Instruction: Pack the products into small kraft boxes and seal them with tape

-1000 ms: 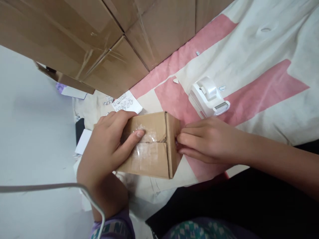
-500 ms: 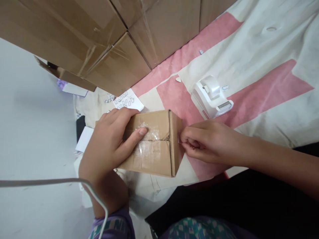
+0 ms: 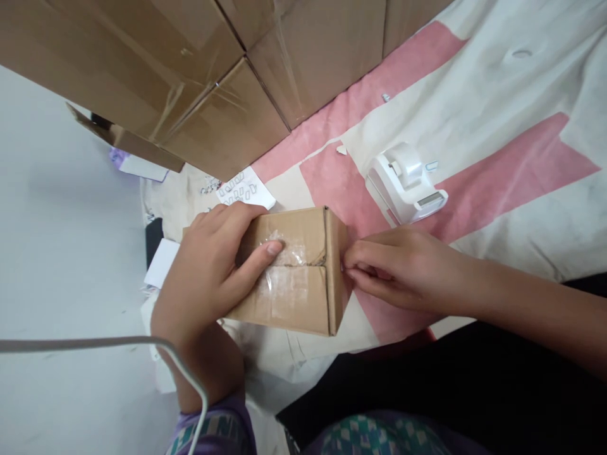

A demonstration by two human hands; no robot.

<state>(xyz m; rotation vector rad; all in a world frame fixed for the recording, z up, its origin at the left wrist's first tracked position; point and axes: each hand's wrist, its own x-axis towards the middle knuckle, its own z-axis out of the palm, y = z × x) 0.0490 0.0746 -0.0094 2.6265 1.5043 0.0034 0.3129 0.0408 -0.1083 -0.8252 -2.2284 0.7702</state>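
Observation:
A small brown cardboard box [image 3: 289, 297] lies on the pink and white cloth, clear tape [image 3: 282, 284] stuck across the seam of its upper face. My left hand [image 3: 218, 265] grips the box from the left, thumb pressed on the taped face and fingers over the far edge. At the box's right end, my right hand [image 3: 389, 268] is closed in a pinch against the side. What its fingertips hold, if anything, is hidden. Beyond the right hand stands a white tape dispenser [image 3: 405, 183] with a roll in it.
Large taped cardboard boxes [image 3: 203, 76] rise at the back left. A sheet with small drawn shapes [image 3: 246, 189] lies behind the small box. White papers [image 3: 161, 262] sit by the wall on the left. A pale cable [image 3: 95, 344] crosses the lower left.
Hardly anything differs. The right hand's pinching fingers have shifted slightly at the box end; the left hand keeps its hold, and the whole view has moved a little.

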